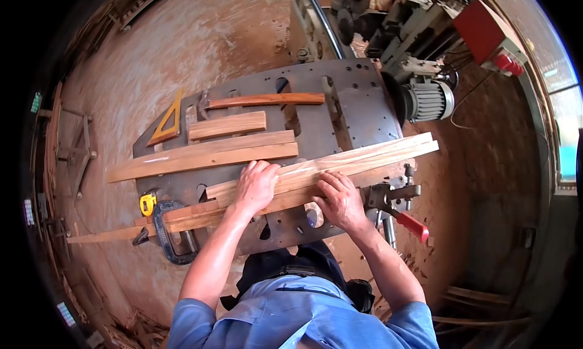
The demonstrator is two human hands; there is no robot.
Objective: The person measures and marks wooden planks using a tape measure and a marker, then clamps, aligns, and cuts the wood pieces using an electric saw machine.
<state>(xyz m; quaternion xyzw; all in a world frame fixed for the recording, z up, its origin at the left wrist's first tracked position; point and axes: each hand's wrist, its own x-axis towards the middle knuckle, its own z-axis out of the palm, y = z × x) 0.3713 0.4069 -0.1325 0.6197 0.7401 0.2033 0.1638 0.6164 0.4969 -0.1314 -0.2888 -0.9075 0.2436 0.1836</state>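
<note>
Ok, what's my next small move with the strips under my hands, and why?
I'd probably nudge the farther strip slightly right: the nearer strip sticks out past its right end, and your left hand and right hand are at the wood.

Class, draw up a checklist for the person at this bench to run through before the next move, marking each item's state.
1. Both hands on the wooden strips: ok; left hand and right hand touch them.
2. Hammer clear of the hands: ok; it lies beyond the short block.
3. Loose wood off the metal table: not ok; the short block lies there.
4. C-clamp tight: cannot tell.
5. Red-handled clamp locked: cannot tell.
</note>
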